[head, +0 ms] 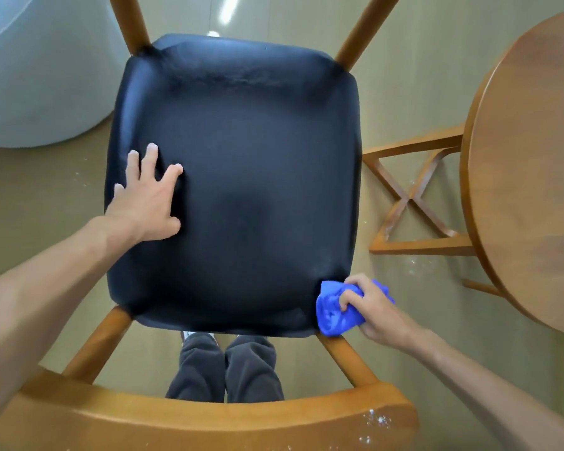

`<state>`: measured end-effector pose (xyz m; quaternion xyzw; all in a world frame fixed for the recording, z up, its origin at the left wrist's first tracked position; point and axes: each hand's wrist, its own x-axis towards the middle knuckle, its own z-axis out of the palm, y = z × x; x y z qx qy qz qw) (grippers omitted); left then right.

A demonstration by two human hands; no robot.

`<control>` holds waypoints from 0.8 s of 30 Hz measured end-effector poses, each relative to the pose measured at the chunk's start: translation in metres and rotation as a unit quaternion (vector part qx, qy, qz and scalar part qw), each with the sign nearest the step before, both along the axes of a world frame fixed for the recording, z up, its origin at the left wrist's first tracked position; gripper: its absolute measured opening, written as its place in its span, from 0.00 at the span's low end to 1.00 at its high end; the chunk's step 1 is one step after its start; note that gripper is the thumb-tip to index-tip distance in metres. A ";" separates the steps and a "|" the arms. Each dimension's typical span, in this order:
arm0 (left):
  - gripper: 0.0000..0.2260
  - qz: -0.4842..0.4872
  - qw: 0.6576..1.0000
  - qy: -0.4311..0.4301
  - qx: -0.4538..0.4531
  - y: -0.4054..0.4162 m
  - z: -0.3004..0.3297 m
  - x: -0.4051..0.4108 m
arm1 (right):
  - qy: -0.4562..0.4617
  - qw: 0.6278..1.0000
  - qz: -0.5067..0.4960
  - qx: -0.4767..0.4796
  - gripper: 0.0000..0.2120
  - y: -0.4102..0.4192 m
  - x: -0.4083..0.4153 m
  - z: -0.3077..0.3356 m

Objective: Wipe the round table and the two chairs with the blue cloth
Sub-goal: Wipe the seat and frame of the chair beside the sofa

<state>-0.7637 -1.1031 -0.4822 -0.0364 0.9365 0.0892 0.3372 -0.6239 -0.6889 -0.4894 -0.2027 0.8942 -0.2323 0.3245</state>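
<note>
Hands on a black chair seat, blue cloth at its corner

Floor (pixel 404 76) of pale beige with a glossy sheen fills the background, catching streaks of ceiling light near the top. A large pale grey rounded object (pixel 36 76) sits at the upper left; what it is cannot be told. White specks lie scattered on the floor near the table base.

One chair (pixel 235 190) is seen from directly above, with a black padded seat and a wooden frame. Its curved wooden backrest (pixel 209 421) runs across the bottom of the view, flecked with white marks at its right end. One round table (pixel 534 177) of matching wood stands just to the right, its crossed base showing beneath.

Two bare hands are in view. The left hand (pixel 147 196) lies flat on the left side of the seat, fingers spread and straight, holding nothing. The right hand (pixel 372 307) clutches one bunched blue cloth (pixel 334 310), fingers curled round it, pressing it against the near right corner of the seat. Two legs in dark grey trousers (pixel 225 369) show below the seat.
</note>
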 end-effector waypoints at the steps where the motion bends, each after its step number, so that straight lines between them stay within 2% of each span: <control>1: 0.39 0.003 1.000 -0.007 -0.006 0.007 0.001 0.001 | 0.029 0.999 -0.042 0.005 0.24 0.002 -0.014 -0.002; 3: 0.46 0.005 1.000 -0.015 -0.025 0.019 0.000 0.006 | 0.063 0.978 -0.197 0.013 0.21 -0.004 -0.038 -0.004; 4: 0.49 0.005 0.999 -0.015 -0.032 0.023 -0.001 0.008 | 0.079 0.968 -0.236 0.012 0.19 -0.009 -0.045 -0.004; 5: 0.51 0.005 0.999 -0.012 -0.035 0.026 -0.002 0.009 | 0.094 0.970 -0.225 0.012 0.19 -0.016 -0.048 -0.002; 6: 0.51 0.006 0.999 -0.007 -0.035 0.028 -0.004 0.009 | 0.106 0.980 -0.170 0.013 0.20 -0.024 -0.048 0.002; 8: 0.51 0.011 0.999 -0.007 -0.033 0.027 -0.004 0.008 | 0.105 0.994 0.014 -0.021 0.21 -0.044 -0.035 0.009; 9: 0.51 0.012 0.999 -0.009 -0.031 0.027 -0.004 0.008 | 0.096 0.990 0.101 -0.039 0.22 -0.055 -0.024 0.012; 11: 0.51 0.017 0.999 -0.009 -0.027 0.027 -0.005 0.007 | 0.050 0.977 0.196 -0.063 0.23 -0.078 -0.005 0.013; 15: 0.51 0.021 0.999 -0.011 -0.027 0.028 -0.005 0.007 | -0.063 0.969 0.228 -0.071 0.21 -0.098 -0.007 0.013; 19: 0.50 0.034 0.999 -0.013 -0.022 0.028 -0.006 0.006 | -0.136 0.957 0.242 -0.081 0.21 -0.107 -0.009 0.016; 21: 0.50 0.035 0.999 -0.012 -0.022 0.027 -0.006 0.006 | -0.143 0.944 0.283 -0.088 0.20 -0.111 -0.005 0.017; 24: 0.50 0.037 0.999 -0.007 -0.018 0.025 -0.005 0.007 | -0.090 0.940 0.322 -0.071 0.21 -0.101 -0.007 0.015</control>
